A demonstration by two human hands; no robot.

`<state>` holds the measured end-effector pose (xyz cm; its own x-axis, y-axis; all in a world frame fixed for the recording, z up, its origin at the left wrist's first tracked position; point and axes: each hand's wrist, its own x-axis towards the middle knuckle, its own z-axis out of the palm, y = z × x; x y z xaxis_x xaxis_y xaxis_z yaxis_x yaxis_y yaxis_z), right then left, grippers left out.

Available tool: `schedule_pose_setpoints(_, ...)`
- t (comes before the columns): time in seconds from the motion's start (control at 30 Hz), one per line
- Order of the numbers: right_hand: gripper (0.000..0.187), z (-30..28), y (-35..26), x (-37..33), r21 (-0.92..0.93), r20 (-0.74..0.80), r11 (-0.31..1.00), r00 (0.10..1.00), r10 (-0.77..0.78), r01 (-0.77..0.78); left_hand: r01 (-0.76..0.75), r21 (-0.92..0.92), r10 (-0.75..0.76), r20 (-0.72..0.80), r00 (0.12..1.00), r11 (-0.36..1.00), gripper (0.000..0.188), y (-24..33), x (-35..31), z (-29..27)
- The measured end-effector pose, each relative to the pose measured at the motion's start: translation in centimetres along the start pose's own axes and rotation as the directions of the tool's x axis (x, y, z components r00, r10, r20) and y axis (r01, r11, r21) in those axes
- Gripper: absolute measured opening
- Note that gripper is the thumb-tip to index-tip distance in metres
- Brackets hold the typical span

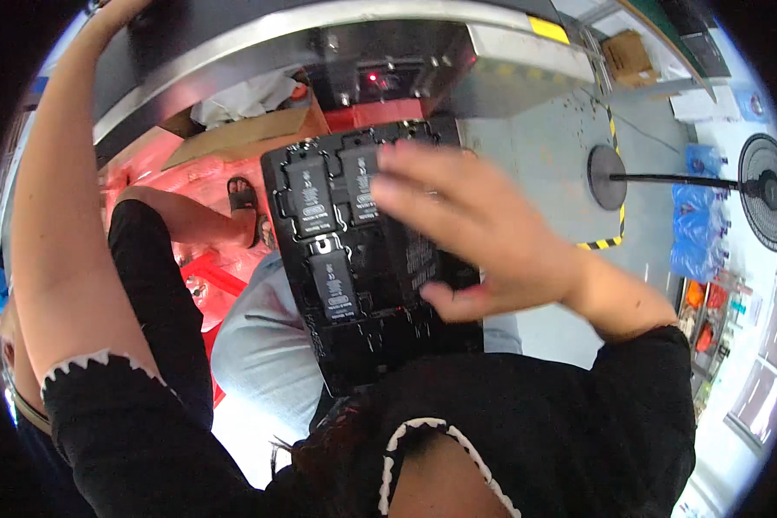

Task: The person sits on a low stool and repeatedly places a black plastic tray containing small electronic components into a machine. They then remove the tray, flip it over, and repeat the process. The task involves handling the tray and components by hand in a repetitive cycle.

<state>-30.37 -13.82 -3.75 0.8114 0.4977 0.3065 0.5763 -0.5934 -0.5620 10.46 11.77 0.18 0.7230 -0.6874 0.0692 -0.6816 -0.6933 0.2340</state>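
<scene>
A black molded tray (319, 345) rests on my lap, with shaped pockets. Flat black rectangular blocks with pale printing sit in it: one block (309, 197) at the far left, a second block (333, 283) nearer to me, and a third block (360, 177) beside the first. My right hand (483, 229) is over the tray's right part, slightly blurred, thumb and fingers apart. Below its palm, another dark printed block (419, 263) lies between thumb and fingers, partly covered. My left hand (121, 10) reaches to the far left over the bench; its fingers are cut off by the picture's edge.
A dark bench with a pale metal edge (259, 39) runs across the far side. Under it are an open cardboard box (242, 138) and red plastic sheeting (138, 164). Another person's sandaled foot (243, 203) is at left. A standing fan (764, 181) is at right.
</scene>
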Motion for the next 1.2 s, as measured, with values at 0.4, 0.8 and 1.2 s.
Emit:
schedule_pose_setpoints(0.4,0.065,8.2,-0.6,-10.9,-0.276,0.080,0.932,0.961,0.265,-0.234,-0.114,-0.138,0.113,-0.016,0.993,0.984,0.066,0.6,-3.6,2.7)
schedule_pose_setpoints(0.8,0.047,9.7,0.0,-12.5,-0.266,0.018,0.958,0.993,0.119,-0.110,-0.137,0.200,0.223,-0.517,0.826,0.970,0.074,14.3,-12.2,4.3)
schedule_pose_setpoints(1.2,0.039,7.1,-1.0,-11.3,-0.108,-0.130,0.971,0.972,0.198,-0.212,-0.172,0.031,0.174,-0.069,0.982,0.985,0.066,27.7,-30.7,19.3)
